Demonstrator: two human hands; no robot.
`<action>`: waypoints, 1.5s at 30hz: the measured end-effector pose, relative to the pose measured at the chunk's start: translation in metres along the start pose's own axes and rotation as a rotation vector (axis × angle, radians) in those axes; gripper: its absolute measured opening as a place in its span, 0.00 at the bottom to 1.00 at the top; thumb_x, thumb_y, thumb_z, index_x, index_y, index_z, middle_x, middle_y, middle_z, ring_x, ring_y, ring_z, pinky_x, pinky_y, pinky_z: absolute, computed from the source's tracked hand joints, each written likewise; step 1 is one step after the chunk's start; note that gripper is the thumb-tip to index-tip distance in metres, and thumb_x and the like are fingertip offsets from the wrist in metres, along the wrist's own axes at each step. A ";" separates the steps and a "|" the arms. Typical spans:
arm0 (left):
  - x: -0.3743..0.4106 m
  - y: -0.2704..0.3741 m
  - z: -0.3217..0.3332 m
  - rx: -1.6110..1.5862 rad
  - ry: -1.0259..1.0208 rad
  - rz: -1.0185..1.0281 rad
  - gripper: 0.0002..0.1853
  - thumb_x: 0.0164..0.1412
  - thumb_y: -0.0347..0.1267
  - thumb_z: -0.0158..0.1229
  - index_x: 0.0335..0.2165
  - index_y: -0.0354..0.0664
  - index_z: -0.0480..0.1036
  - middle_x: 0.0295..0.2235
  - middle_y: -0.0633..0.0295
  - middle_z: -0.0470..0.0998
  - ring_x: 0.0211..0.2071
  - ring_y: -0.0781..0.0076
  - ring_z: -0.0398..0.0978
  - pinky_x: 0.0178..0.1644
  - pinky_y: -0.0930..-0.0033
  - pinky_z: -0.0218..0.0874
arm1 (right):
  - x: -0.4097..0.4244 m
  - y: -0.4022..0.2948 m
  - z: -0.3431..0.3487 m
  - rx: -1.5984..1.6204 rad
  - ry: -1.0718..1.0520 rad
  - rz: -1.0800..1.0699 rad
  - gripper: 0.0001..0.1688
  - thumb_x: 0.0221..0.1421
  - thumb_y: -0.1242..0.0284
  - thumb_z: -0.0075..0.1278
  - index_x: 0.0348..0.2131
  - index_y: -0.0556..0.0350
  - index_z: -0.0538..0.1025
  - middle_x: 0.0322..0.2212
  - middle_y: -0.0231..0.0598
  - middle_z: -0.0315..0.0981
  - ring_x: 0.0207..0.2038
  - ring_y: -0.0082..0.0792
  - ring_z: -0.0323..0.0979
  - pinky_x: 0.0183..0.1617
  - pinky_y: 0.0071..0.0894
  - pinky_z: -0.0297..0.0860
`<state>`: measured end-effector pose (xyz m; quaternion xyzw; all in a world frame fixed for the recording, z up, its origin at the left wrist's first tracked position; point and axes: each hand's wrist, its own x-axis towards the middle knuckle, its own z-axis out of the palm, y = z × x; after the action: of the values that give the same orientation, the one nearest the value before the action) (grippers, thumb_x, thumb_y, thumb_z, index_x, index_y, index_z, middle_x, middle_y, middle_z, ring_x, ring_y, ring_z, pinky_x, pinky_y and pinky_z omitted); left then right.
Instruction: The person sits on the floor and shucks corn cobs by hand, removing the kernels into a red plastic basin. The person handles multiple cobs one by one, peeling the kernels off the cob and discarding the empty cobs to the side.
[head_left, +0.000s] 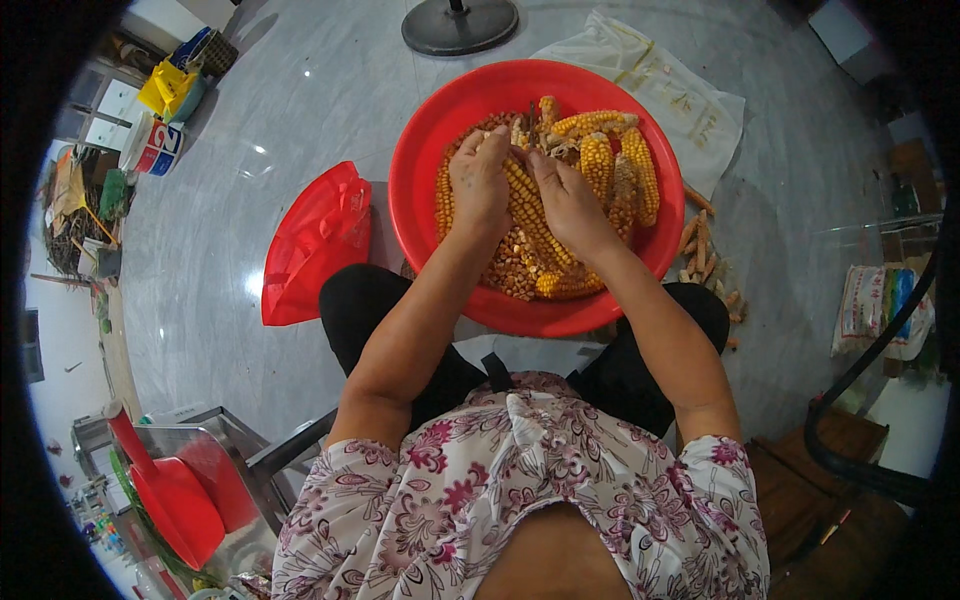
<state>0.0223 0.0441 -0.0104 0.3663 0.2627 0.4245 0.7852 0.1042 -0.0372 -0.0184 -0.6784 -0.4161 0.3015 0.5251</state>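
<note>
A wide red plastic basin (420, 97) in front of me holds ears of yellow corn and loose kernels (511, 270). Inside it, my left hand (481, 180) and my right hand (571, 202) come together, fingers curled in, around the upper end of a long ear of corn (531, 206). The fingers hide that end. Much of this ear still bears kernels. More ears of corn (597, 165) lie to the right of my hands, some partly stripped. A thin dark stick-like thing (532, 124) stands just beyond my fingertips; its kind is unclear.
Stripped corncobs (701, 244) lie on the tiled floor right of the basin. A white sack (697, 120) is spread behind it, near a round black stand base (459, 26). A red bag (319, 251) lies to the left. A red dustpan (176, 502) is at lower left.
</note>
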 end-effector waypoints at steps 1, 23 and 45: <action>-0.001 0.001 0.001 0.006 0.004 0.003 0.06 0.56 0.30 0.49 0.26 0.39 0.68 0.22 0.67 0.70 0.22 0.82 0.66 0.27 0.79 0.58 | 0.000 -0.002 -0.002 -0.019 -0.022 0.036 0.26 0.61 0.57 0.32 0.41 0.61 0.71 0.32 0.55 0.72 0.38 0.53 0.69 0.41 0.40 0.64; 0.004 0.022 0.001 0.017 0.005 -0.004 0.11 0.58 0.32 0.47 0.23 0.37 0.66 0.20 0.56 0.71 0.19 0.71 0.69 0.24 0.72 0.63 | -0.005 0.003 -0.006 0.125 -0.122 0.026 0.26 0.61 0.57 0.36 0.42 0.64 0.70 0.32 0.45 0.73 0.38 0.33 0.70 0.44 0.30 0.63; 0.010 0.037 -0.005 -0.021 0.041 -0.002 0.12 0.57 0.36 0.47 0.24 0.39 0.65 0.20 0.53 0.72 0.20 0.65 0.71 0.25 0.66 0.65 | -0.014 -0.024 -0.013 0.320 -0.260 0.126 0.27 0.60 0.57 0.39 0.45 0.66 0.69 0.37 0.35 0.70 0.40 0.22 0.64 0.46 0.24 0.62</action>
<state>0.0060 0.0687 0.0151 0.3491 0.2745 0.4339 0.7839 0.1027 -0.0531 0.0076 -0.5663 -0.3838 0.4808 0.5484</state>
